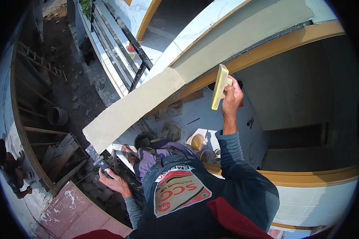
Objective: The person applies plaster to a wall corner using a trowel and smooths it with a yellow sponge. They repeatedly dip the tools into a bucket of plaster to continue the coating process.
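My right hand [232,97] is closed on the back of a yellow-edged plastering float [219,88], its flat face turned left. The float is raised near the wooden frame, and looks apart from the ledge. A smooth grey plastered ledge [135,107] runs from the lower left to the middle. It meets a longer plastered wall top [243,49] going up to the right. Below the ledge's left end, my left hand [116,184] has its fingers at a grey, mortar-spattered piece [96,155]. Its kind is hard to make out; the fingers seem closed on its end.
An orange-brown wooden frame [275,45] borders the opening on the right. Black railings [136,47] stand beyond the ledge. Below are a dark bucket [144,140] and a light bucket [196,142]. Another person [12,171] is at the far left, near stacked boards [64,153] and rubble.
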The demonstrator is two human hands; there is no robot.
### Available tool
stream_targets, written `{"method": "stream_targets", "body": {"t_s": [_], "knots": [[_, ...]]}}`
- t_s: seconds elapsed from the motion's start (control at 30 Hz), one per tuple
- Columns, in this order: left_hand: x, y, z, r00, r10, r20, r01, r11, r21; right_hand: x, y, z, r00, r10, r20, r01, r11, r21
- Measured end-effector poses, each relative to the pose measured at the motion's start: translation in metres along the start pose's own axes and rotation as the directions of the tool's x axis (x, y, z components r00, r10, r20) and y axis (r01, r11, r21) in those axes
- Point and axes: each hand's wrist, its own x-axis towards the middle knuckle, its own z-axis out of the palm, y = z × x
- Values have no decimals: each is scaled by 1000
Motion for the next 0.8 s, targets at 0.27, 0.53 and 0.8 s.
{"method": "stream_targets", "body": {"t_s": [0.27, 0.53, 0.8], "knots": [[1, -4, 4, 999, 26, -33, -27, 999, -46, 6, 5, -1, 997, -82, 9, 82, 997, 7], [1, 6, 0, 999, 9, -41, -11, 999, -38, 22, -24, -7, 907, -392, 156, 422, 842, -336], [1, 3, -1, 999, 13, -47, -15, 999, -31, 14, -44, -10, 876, -412, 251, 481, 786, -388]]}}
